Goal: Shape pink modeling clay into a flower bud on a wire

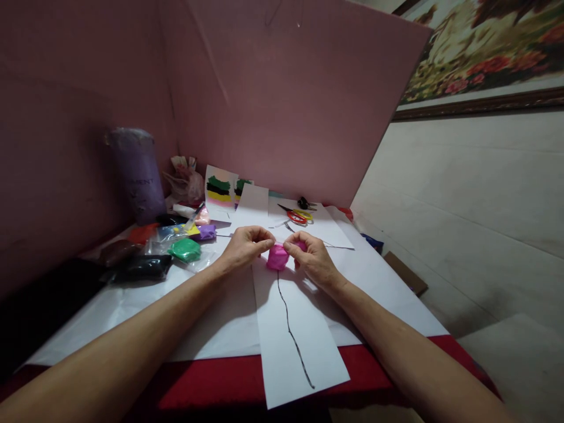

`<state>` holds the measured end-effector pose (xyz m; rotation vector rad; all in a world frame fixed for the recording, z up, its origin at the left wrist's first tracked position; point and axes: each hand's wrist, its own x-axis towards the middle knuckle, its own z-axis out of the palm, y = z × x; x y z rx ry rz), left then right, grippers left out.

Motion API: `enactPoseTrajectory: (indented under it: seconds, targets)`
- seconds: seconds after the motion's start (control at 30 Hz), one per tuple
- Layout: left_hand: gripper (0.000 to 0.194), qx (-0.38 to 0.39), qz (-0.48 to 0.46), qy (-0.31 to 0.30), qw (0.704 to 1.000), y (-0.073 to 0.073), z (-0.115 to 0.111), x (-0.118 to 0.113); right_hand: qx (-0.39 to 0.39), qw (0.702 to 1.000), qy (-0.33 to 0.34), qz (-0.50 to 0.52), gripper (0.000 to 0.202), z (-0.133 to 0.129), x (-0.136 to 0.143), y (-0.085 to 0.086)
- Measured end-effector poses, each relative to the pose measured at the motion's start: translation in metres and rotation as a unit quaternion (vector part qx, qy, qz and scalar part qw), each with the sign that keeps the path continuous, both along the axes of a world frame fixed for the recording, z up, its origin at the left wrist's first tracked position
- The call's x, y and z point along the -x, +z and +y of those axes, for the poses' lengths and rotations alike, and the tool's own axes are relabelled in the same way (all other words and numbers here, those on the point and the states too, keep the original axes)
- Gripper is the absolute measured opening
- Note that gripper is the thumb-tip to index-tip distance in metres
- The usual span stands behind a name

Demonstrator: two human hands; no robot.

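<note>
Between my two hands is a small bright pink packet of soft clay (278, 257), raised over the far end of a white sheet of paper (273, 329). My left hand (247, 245) pinches its upper left edge between thumb and fingers. On the other side, my right hand (312, 258) grips the packet's right part, with some pink showing behind the fingers. A wavy black line (289, 329) runs down the sheet from beneath the packet. The sheet's near end hangs over the table edge.
Clay packets lie at left, among them green (185, 250), black (143, 267) and purple (206, 232). Behind them stands a purple cylinder (141, 176). Red-handled scissors (296, 218) lie beyond my hands on white paper. Painted cards (219, 191) lean near the pink partition (273, 106).
</note>
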<state>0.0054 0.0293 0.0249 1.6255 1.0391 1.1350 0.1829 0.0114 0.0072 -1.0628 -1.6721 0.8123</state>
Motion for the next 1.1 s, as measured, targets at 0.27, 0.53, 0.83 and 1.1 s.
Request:
enactPoseTrajectory:
  seconds: [0.27, 0.53, 0.83, 1.1]
  targets:
    - [0.009, -0.01, -0.009, 0.0, 1.0, 0.0015, -0.001, 0.0002, 0.018, 1.0, 0.009, 0.009, 0.019, -0.0008, 0.001, -0.002]
    - [0.013, -0.016, -0.001, -0.026, 1.0, -0.0016, -0.0018, -0.0018, 0.019, 1.0, 0.02, 0.003, 0.017, -0.0012, 0.0015, 0.0003]
    - [0.01, -0.017, -0.009, -0.027, 0.999, -0.0021, -0.0023, -0.0011, 0.028, 0.999, 0.013, 0.023, 0.019, -0.0004, 0.0025, -0.0039]
    - [0.009, -0.027, 0.004, -0.043, 0.999, -0.0033, 0.0001, -0.0002, 0.024, 0.999, 0.033, 0.015, 0.021, -0.003, 0.0046, -0.0013]
